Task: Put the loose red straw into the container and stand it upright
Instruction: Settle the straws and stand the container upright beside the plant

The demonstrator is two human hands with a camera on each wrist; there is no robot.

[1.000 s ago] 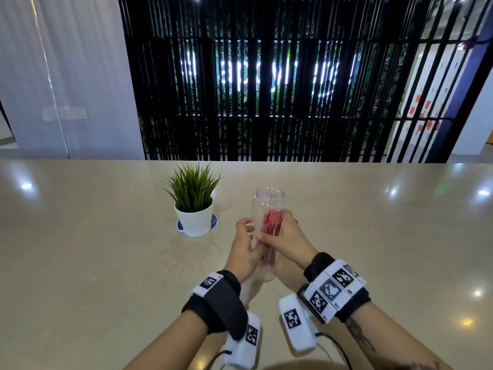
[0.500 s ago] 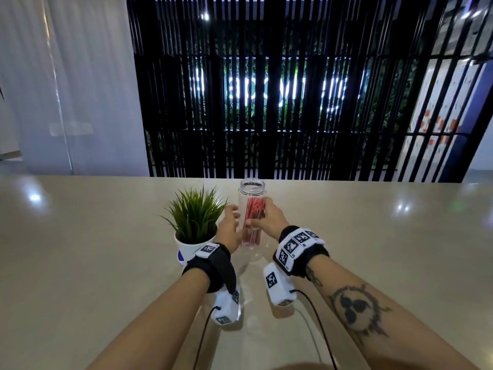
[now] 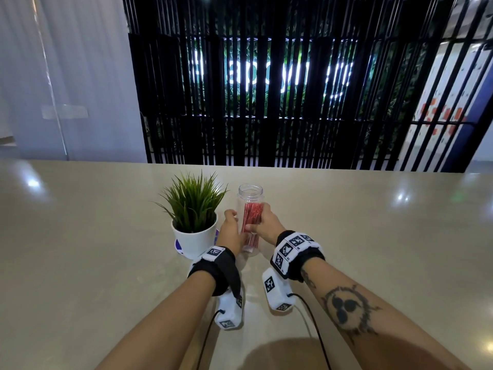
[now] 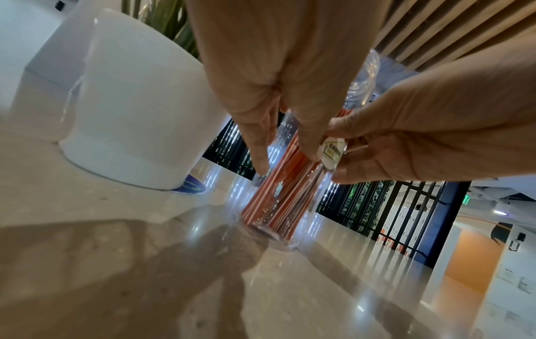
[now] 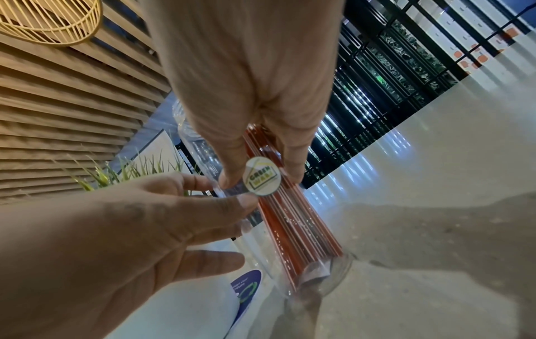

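A clear plastic container stands upright on the table, and a bundle of red straws stands inside it. No straw lies outside it in any view. My left hand is at its left side, thumb and forefinger lightly on the wall. My right hand grips it from the right. In the left wrist view, my left hand's fingers point down along the container. In the right wrist view, my right hand holds either side of a round sticker on the container.
A green plant in a white pot stands just left of the container on a blue coaster. The glossy beige table stretches wide on both sides. Black slats stand behind its far edge.
My arms have stretched forward and the container now stands closer to the plant pot. Both hands have stayed on the container throughout.
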